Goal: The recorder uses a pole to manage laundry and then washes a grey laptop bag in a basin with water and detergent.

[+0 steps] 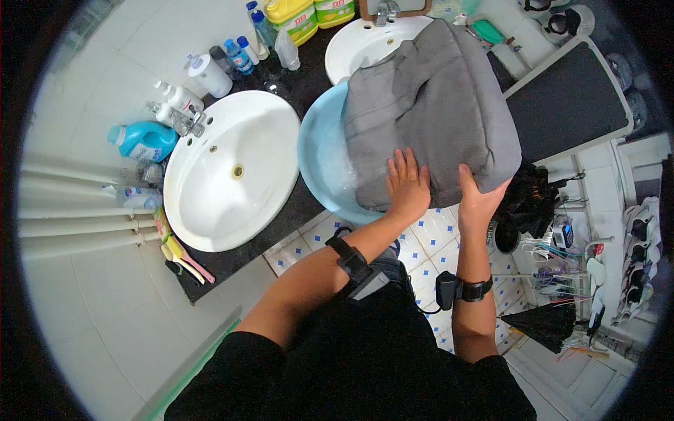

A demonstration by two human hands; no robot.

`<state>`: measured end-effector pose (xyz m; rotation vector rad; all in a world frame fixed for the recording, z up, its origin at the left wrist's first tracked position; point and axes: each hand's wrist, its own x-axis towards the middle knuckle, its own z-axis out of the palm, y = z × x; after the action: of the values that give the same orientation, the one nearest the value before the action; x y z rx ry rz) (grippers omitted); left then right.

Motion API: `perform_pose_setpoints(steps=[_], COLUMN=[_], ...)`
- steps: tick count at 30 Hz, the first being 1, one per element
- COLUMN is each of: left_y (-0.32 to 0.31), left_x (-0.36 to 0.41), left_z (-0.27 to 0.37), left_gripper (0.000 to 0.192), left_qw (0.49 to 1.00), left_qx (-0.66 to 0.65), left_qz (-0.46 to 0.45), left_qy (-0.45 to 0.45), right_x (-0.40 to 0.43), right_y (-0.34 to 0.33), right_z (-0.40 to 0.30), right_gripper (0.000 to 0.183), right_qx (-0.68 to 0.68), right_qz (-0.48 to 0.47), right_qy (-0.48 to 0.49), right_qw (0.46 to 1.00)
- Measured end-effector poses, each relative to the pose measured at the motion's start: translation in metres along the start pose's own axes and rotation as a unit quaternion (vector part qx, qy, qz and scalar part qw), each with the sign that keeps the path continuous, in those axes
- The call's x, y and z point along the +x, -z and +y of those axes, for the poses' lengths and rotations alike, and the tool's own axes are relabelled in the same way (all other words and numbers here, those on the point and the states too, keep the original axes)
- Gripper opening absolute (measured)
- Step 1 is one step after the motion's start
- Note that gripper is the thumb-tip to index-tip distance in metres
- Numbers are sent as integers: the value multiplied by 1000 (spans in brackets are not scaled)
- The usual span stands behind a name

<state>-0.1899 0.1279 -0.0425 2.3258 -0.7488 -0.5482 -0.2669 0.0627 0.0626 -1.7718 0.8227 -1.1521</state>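
A large grey fabric piece (421, 105), box-shaped like a cushion or its cover, rests partly in a light blue plastic basin (322, 189) of soapy water. My left hand (409, 189) lies spread with its palm on the fabric's near side. At the lower right corner, my right hand (478, 194) grips the fabric, with the thumb on top and the fingers hidden beneath. The basin stands between two white washbasins, and the fabric's far part overlaps the farther washbasin (347, 44).
The nearer white washbasin (237, 210) is set in a dark countertop (284, 226). Bottles and a blue detergent jug (150, 141) line the wall; yellow jugs (295, 21) stand farther along. Brushes (184, 260) lie at the counter's left end. A dark board (574, 100) is at right.
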Motion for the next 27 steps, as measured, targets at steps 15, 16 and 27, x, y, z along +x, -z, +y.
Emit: perform_pose_setpoints(steps=[15, 16, 27], left_y=[18, 21, 26], left_x=[24, 37, 110], left_z=[-48, -78, -159], left_gripper=[66, 64, 35], left_qw=[981, 948, 839], left_qx=[-73, -171, -286], left_qz=[-14, 3, 169], left_qy=[180, 267, 432], right_x=[-1, -1, -1], right_y=[-6, -7, -2], right_z=[-9, -12, 0], right_gripper=[76, 76, 73], right_qx=[50, 53, 84], right_qz=[-6, -9, 0], right_qy=[-14, -11, -24], right_qw=[999, 999, 996])
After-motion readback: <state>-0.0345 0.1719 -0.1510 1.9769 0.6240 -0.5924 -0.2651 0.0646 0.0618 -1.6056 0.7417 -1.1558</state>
